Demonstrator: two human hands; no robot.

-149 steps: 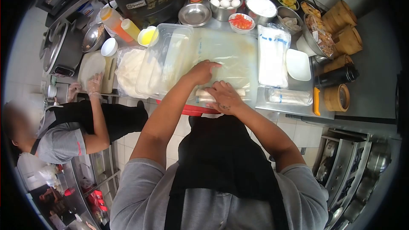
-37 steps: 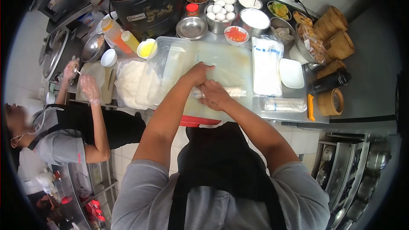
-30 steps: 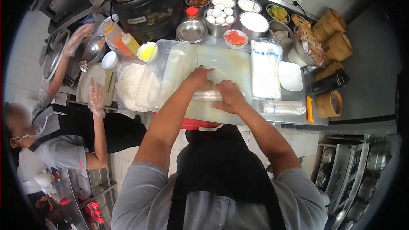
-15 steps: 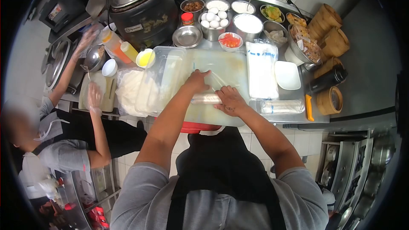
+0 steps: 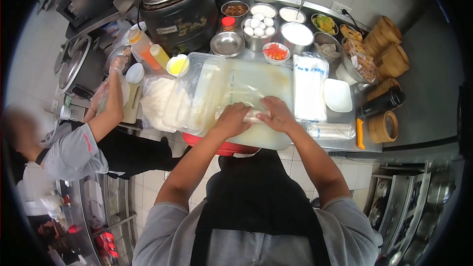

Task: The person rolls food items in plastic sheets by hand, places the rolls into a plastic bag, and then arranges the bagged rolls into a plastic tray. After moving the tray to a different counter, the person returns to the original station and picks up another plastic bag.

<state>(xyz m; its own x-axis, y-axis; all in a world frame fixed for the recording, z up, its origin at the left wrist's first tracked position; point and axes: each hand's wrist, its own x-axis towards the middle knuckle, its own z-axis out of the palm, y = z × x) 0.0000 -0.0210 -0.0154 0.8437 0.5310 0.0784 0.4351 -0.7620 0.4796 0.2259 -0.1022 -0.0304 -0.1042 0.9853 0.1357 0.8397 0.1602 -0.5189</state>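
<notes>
On the pale, translucent cutting board [image 5: 273, 81], a whitish roll in clear plastic [image 5: 253, 116] lies crosswise between my hands. My left hand [image 5: 235, 120] is curled over its left part, thumb toward the middle. Over the right end bends my right hand [image 5: 276, 114], its thumb pressing on the plastic. A flat, clear sheet of plastic [image 5: 246, 93] stretches away beyond the roll. Most of the roll's ends are hidden under my fingers. Left of the board, and partly over it, stands a clear plastic tub [image 5: 191, 103] with pale pieces inside.
At right are a stack of plastic bags [image 5: 309, 88], a white square dish [image 5: 338, 95], another wrapped roll [image 5: 330, 130] and an orange-handled knife [image 5: 360, 134]. Behind stand bowls, eggs [image 5: 258, 25] and a large black pot [image 5: 180, 17]. A gloved co-worker [image 5: 81, 143] works at left.
My left hand has drawn back from the plastic sheet onto the roll. My right hand has shifted to the roll's right end. The co-worker's arms have moved, and the view has shifted slightly.
</notes>
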